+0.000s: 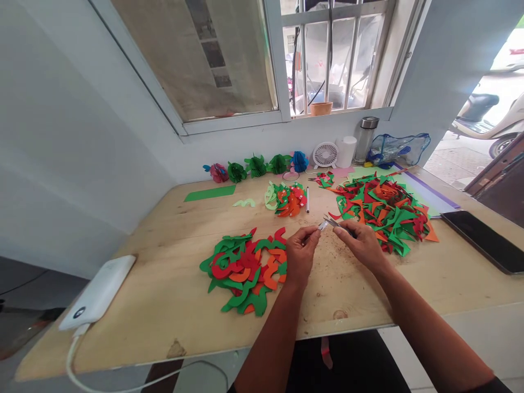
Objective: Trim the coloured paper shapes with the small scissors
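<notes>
Near the middle of the wooden table, my left hand [303,248] pinches a small whitish piece [323,225], too small to name for sure. My right hand [362,241] is closed round a small pair of scissors [332,221]; its blades point left and meet or nearly meet the whitish piece. Left of my left hand lies a heap of curved green, red and orange cut-outs [245,267]. Beyond my right hand spreads a large pile of green, red and orange scraps [387,204]. A small red scrap [334,216] lies just past the scissors.
A smaller cut-out cluster [289,200] and a white pen [308,200] lie farther back. Folded paper figures [256,165], a small fan [326,155] and a glass bottle [365,143] line the wall. A phone [485,240] lies right, a white power bank [98,292] left.
</notes>
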The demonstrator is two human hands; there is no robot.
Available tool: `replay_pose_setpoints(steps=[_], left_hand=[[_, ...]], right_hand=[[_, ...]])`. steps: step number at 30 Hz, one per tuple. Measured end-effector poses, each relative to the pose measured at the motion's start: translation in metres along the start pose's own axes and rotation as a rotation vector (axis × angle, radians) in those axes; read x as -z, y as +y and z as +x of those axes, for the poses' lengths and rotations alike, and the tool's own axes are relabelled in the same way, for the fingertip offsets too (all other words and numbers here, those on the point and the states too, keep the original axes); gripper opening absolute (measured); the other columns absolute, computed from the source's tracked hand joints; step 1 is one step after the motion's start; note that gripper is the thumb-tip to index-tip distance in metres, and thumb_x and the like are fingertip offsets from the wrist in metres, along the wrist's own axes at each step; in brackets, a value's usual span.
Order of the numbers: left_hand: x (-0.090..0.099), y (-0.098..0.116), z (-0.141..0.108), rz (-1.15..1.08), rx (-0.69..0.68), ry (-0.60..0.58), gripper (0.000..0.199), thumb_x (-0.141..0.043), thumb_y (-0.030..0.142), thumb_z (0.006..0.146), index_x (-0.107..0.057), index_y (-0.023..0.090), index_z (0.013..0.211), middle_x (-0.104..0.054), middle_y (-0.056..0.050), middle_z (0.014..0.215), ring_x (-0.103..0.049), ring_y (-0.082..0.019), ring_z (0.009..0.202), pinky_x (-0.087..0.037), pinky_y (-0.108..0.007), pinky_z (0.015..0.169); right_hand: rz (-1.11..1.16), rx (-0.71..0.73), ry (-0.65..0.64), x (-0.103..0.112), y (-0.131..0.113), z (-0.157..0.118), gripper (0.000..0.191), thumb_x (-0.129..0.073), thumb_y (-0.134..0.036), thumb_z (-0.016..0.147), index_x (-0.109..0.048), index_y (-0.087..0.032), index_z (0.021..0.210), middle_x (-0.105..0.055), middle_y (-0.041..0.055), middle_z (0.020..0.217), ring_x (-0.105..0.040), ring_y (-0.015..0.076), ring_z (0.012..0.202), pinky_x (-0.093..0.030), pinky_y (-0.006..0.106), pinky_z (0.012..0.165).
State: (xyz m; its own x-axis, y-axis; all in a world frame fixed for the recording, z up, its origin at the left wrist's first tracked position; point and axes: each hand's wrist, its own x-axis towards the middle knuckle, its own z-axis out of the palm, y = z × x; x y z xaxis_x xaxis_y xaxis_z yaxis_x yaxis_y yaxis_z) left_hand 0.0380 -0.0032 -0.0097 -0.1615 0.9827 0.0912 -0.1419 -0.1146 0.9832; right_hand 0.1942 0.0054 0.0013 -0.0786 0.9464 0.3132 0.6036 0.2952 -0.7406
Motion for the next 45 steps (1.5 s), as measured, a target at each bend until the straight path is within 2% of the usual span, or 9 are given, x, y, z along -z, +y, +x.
replay_pose_setpoints(steps=[3,8,17,26,32,38,45], left_hand=[[0.000,-0.004,0.001,-0.048,0.015,0.036,0.023,-0.069,0.033,0.069,-0.071,0.013,0.081,-0.048,0.005,0.050,-0.037,-0.005,0.044,-0.030,-0.017,0.042],[-0.001,-0.003,0.001,-0.155,0.069,0.008,0.030,-0.071,0.038,0.067,-0.070,0.013,0.084,-0.046,0.006,0.050,-0.033,-0.004,0.041,-0.027,-0.017,0.039],[-0.001,-0.002,-0.001,-0.077,0.002,-0.063,0.028,-0.069,0.039,0.070,-0.071,0.014,0.082,-0.050,0.004,0.053,-0.037,-0.005,0.044,-0.028,-0.018,0.041],[-0.002,0.011,-0.003,0.008,-0.020,-0.065,0.023,-0.068,0.036,0.070,-0.073,0.015,0.077,-0.057,0.001,0.059,-0.044,-0.008,0.053,-0.033,-0.019,0.049],[-0.003,0.009,-0.003,-0.014,0.030,-0.085,0.026,-0.068,0.037,0.070,-0.073,0.014,0.081,-0.050,0.003,0.053,-0.036,-0.006,0.048,-0.027,-0.019,0.044],[-0.003,0.005,-0.003,-0.012,0.023,-0.068,0.027,-0.069,0.037,0.070,-0.073,0.014,0.082,-0.052,0.002,0.055,-0.039,-0.006,0.049,-0.030,-0.018,0.045],[-0.004,0.007,-0.004,-0.047,0.049,-0.074,0.028,-0.069,0.039,0.069,-0.073,0.014,0.082,-0.049,0.004,0.050,-0.035,-0.005,0.044,-0.028,-0.018,0.040]], right_hand=[[-0.006,0.007,0.008,0.000,-0.002,0.000,0.039,-0.047,-0.051,0.085,-0.062,-0.017,0.071,-0.049,-0.0009,0.058,-0.043,0.0124,0.057,-0.030,0.024,0.052],[0.030,0.032,-0.018,-0.002,-0.004,0.000,0.038,-0.047,-0.049,0.085,-0.062,-0.017,0.071,-0.048,-0.0008,0.059,-0.043,0.0126,0.059,-0.031,0.024,0.053],[0.031,0.048,-0.055,-0.002,-0.006,-0.002,0.035,-0.048,-0.046,0.085,-0.063,-0.016,0.076,-0.047,-0.0016,0.058,-0.040,0.0114,0.056,-0.029,0.023,0.051],[0.013,0.061,-0.039,-0.002,-0.011,-0.003,0.037,-0.048,-0.047,0.085,-0.066,-0.016,0.079,-0.049,-0.0019,0.058,-0.040,0.0106,0.054,-0.029,0.023,0.050],[-0.005,0.064,-0.046,-0.002,-0.009,-0.003,0.037,-0.049,-0.048,0.085,-0.067,-0.016,0.081,-0.051,-0.0013,0.059,-0.043,0.0111,0.056,-0.031,0.022,0.051],[-0.016,0.065,-0.043,-0.003,-0.008,-0.003,0.038,-0.048,-0.048,0.085,-0.068,-0.016,0.083,-0.055,-0.0002,0.063,-0.046,0.0117,0.058,-0.033,0.022,0.052],[-0.042,0.091,-0.038,-0.003,-0.007,-0.003,0.040,-0.047,-0.050,0.086,-0.068,-0.017,0.082,-0.057,0.0002,0.063,-0.046,0.0118,0.057,-0.033,0.023,0.053]])
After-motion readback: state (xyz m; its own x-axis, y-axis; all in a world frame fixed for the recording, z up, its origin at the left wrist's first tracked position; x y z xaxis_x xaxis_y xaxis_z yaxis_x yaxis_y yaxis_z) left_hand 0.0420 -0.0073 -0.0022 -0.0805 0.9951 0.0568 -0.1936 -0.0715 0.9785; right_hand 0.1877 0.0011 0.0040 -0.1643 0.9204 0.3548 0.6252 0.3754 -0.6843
